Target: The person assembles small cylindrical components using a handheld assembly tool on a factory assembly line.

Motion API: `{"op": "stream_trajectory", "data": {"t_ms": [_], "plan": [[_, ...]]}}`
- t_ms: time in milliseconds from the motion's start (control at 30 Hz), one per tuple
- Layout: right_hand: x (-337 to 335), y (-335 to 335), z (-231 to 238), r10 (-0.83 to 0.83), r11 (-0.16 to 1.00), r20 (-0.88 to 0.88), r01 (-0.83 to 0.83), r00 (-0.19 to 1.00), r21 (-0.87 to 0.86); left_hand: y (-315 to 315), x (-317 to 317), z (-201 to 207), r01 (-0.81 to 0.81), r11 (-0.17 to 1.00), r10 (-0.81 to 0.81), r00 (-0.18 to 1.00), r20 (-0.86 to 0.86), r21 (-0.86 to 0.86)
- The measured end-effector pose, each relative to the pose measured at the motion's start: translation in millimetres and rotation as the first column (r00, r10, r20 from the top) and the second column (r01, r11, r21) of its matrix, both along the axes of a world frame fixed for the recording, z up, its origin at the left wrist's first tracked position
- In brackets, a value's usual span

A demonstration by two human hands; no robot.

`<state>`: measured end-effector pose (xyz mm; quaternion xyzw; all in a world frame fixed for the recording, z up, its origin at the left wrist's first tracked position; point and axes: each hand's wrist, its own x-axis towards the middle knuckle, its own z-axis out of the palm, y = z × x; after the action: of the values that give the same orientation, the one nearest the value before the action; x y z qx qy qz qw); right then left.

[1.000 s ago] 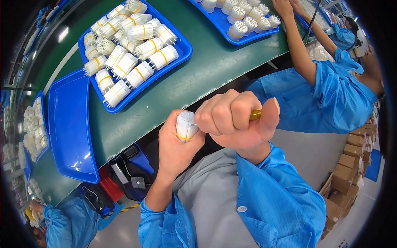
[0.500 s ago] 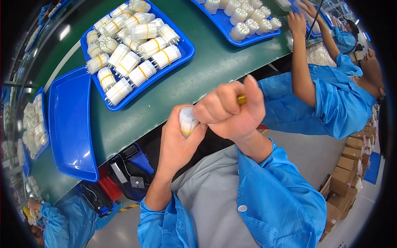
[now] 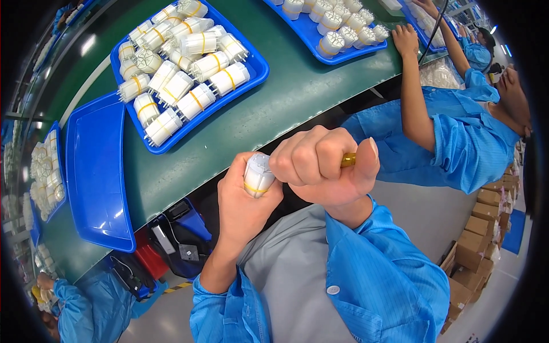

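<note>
white ribbed part (image 3: 258,174) with yellow band, small, probably light, rigid plastic; left hand (image 3: 243,200) fingers wrap its body off table's near edge; right hand (image 3: 323,168) clenched on yellowish tool (image 3: 349,160).

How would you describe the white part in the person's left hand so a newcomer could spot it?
Below the near edge of the green bench, the left hand grips a white ribbed cylinder with a yellow band. Unlike its lookalikes in the blue tray, it is held.
</note>
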<state>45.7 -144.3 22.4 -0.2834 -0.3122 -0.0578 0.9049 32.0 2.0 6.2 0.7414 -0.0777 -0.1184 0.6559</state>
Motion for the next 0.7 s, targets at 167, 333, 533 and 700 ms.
{"op": "stream_trajectory", "data": {"t_ms": [167,333,533,700], "plan": [[2,0,-5,0.040,0.998,-0.075,-0.044,0.996,-0.055,0,1,-3,-0.011,0.997,0.011,1.000,-0.002,0.082],[11,-2,-18,0.124,0.992,-0.147,-0.121,0.981,0.031,-2,8,-11,-0.017,0.987,0.011,0.999,0.043,0.159],[8,-16,-14,0.081,0.996,-0.217,-0.071,0.973,0.056,6,8,-15,0.015,0.999,-0.013,0.999,0.041,-0.041],[0,-13,-5,0.003,0.998,-0.063,0.001,0.998,0.057,5,5,-12,0.000,0.998,-0.005,0.997,-0.082,-0.066]]}}
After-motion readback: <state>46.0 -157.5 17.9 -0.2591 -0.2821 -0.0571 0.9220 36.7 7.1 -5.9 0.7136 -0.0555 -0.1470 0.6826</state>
